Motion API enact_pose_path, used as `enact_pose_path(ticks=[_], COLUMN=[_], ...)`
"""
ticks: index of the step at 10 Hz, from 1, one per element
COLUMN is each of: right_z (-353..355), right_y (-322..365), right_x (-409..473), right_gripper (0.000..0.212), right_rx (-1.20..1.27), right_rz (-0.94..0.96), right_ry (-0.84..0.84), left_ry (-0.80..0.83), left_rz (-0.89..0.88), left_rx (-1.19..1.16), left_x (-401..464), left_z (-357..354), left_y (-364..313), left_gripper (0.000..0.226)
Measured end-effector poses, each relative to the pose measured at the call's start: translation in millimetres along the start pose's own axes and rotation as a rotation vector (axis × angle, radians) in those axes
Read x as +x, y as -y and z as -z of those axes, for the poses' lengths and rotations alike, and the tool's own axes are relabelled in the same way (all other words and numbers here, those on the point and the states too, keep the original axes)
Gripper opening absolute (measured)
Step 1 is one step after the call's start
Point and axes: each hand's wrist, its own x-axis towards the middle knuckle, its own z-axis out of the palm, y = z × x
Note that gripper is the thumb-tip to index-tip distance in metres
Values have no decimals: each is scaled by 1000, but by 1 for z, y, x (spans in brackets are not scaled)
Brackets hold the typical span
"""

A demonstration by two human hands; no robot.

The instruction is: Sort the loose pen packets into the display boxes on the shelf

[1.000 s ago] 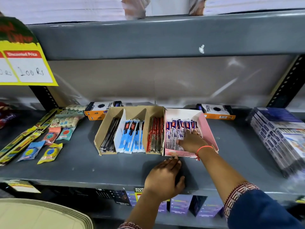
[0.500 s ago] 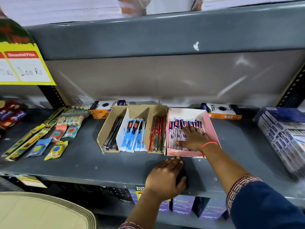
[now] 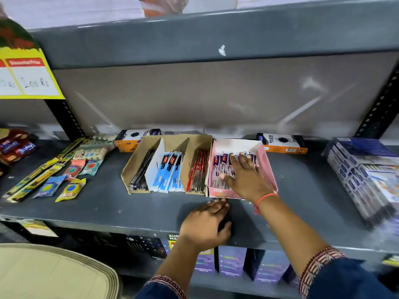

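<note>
A pink display box [image 3: 267,169] stands on the grey shelf [image 3: 103,203] and holds purple-and-white pen packets [image 3: 222,160]. My right hand [image 3: 244,178] lies flat on those packets with its fingers spread. Left of it, a brown cardboard box [image 3: 131,167] has three compartments: black pen packets [image 3: 142,169], blue pen packets [image 3: 170,169] and red pen packets [image 3: 198,169]. My left hand [image 3: 205,225] rests palm down on the shelf just in front of the pink box, fingers together, nothing visible in it.
Small sachets and long yellow strips [image 3: 47,171] lie on the shelf's left. Two orange-and-white boxes [image 3: 282,143] stand at the back. Stacked plastic-wrapped packs [image 3: 367,173] fill the right end. Purple boxes [image 3: 231,264] stand on the shelf below.
My right hand has opened and slid further back over the packets in the pink box, from a curled grip near its front. The left hand has stayed in place.
</note>
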Motion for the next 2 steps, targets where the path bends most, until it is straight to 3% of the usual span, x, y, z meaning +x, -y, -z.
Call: enact_pose_path(ticks=[2], right_z=[-8], right_y=[-18], right_x=[-56], right_gripper=[68], right_rx=[-209], right_rz=[-27], right_ry=[-148], left_ry=[61], left_rz=[45], left_rx=[29], left_x=[-2], left_z=[-1], left_y=[-6], left_gripper=[55])
